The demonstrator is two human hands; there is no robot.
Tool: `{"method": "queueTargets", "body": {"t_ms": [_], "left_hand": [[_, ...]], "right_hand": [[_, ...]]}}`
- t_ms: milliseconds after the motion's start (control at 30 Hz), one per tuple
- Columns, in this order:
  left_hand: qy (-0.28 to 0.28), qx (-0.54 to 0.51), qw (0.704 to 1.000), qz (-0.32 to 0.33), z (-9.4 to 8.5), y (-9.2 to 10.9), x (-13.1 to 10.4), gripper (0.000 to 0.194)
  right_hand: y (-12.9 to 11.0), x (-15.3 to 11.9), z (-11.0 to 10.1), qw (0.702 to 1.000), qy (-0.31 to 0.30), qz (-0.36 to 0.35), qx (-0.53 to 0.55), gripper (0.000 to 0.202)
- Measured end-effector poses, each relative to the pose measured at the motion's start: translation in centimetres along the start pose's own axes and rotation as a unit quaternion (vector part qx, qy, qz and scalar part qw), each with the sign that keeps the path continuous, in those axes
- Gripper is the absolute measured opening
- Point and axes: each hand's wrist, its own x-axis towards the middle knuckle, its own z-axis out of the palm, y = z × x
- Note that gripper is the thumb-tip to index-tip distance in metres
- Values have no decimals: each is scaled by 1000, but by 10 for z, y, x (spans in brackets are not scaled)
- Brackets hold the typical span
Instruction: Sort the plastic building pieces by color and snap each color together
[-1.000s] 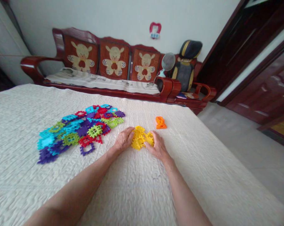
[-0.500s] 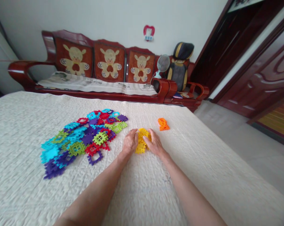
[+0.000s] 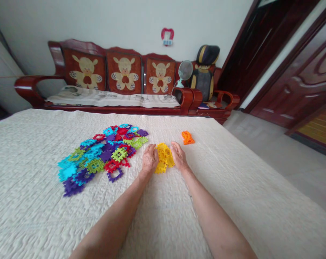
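A small heap of yellow interlocking plastic tiles point(image 3: 163, 158) lies on the pale quilted cover between my two hands. My left hand point(image 3: 150, 158) stands on edge along the heap's left side, fingers stretched forward. On the other side my right hand point(image 3: 179, 155) is held the same way, open, beside the heap's right edge. Neither hand grasps a tile. Left of my hands spreads a larger pile of blue, purple, green and red tiles point(image 3: 106, 155). A little group of orange tiles point(image 3: 188, 137) rests beyond my right hand.
The quilted cover point(image 3: 163, 223) spans the whole surface up to its far edge. Behind it stands a dark red wooden sofa point(image 3: 93, 110) with bear-patterned cushions. A small fan point(image 3: 185, 70) and a massage cushion point(image 3: 203, 81) are at its right end.
My right hand, whose thumb lay over the yellow tiles, has drawn off to their right side. The yellow tiles look a little more spread. The view has shifted slightly.
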Motion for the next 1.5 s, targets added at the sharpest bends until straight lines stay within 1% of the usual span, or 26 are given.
{"method": "queueTargets", "body": {"t_ms": [67, 100, 133, 233, 333, 433, 500, 567, 633, 700, 767, 833, 933, 1033, 1167, 1333, 1433, 1500], "left_hand": [[13, 27, 1000, 0, 0, 1, 0, 32], [9, 43, 999, -1, -1, 3, 0, 32], [-4, 62, 998, -1, -2, 4, 0, 32], [-74, 109, 991, -1, -6, 11, 0, 30], [-117, 114, 987, 0, -9, 16, 1, 33], [-130, 82, 988, 1, -12, 17, 3, 34], [-120, 51, 991, -5, -12, 15, 5, 33], [-92, 27, 995, -22, -12, 14, 6, 33], [-70, 15, 997, -39, -13, 13, 7, 33], [-66, 10, 997, -48, -13, 12, 7, 32], [-69, 6, 996, -55, -13, 12, 7, 32], [-68, 3, 996, -61, -13, 11, 7, 31], [-70, 2, 996, -61, -12, 11, 6, 31], [-73, -5, 996, -52, -11, 11, 6, 33], [-69, -12, 996, -46, -8, 9, 6, 34], [-59, -28, 997, -44, -5, 5, 5, 34], [-59, -45, 996, -58, -8, 4, 4, 34], [-58, -51, 994, -74, -11, 5, 5, 35]], "right_hand": [[2, 2, 3, 998, -27, -14, -51, 47], [3, 3, 6, 996, -41, -24, -74, 47], [3, 4, 8, 993, -55, -35, -93, 46], [1, 4, 11, 987, -83, -57, -123, 44], [-5, -2, 3, 992, -87, -27, -83, 44], [-9, -14, -14, 998, -61, 25, -14, 48], [-7, -22, -28, 999, -28, 43, 4, 47], [-5, -29, -38, 999, -3, 49, 3, 43], [-4, -34, -45, 999, -1, 31, -7, 40], [-7, -39, -47, 999, -19, -21, -27, 39], [-13, -43, -49, 993, -56, -90, -57, 42], [-19, -46, -49, 981, -96, -143, -88, 47], [-24, -49, -49, 965, -137, -185, -129, 53], [-22, -49, -47, 954, -152, -209, -153, 52], [-21, -49, -46, 945, -159, -220, -182, 53], [-23, -52, -46, 939, -181, -202, -211, 58], [-22, -52, -46, 950, -173, -188, -179, 53], [-20, -50, -46, 967, -146, -163, -133, 42]]}}
